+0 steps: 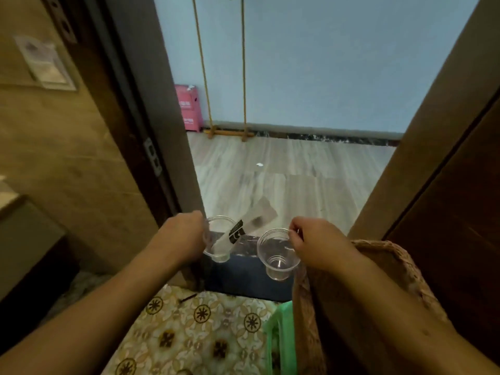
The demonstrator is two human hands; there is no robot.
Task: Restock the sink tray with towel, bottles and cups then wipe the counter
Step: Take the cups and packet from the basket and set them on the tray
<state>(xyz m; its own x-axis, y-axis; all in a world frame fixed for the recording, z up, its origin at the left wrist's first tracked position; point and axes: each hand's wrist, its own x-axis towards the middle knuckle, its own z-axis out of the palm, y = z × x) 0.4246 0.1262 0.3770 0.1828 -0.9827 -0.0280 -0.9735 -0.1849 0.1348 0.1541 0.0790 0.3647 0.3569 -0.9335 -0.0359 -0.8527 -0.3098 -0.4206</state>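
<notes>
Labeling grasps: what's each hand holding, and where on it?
Left hand: clear cup with a sachet inside, held at the rim. Right hand: empty clear cup, pinched at the rim.

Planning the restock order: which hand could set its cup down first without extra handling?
Probably the right hand: its cup is empty. The left hand holds a cup with a packet sticking out, which could tip.

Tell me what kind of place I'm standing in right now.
Probably a bathroom doorway in a home or guesthouse, facing out. Patterned floor tiles lie underfoot, a dark wooden door frame stands open, and a room with pale plank flooring lies beyond.
</notes>
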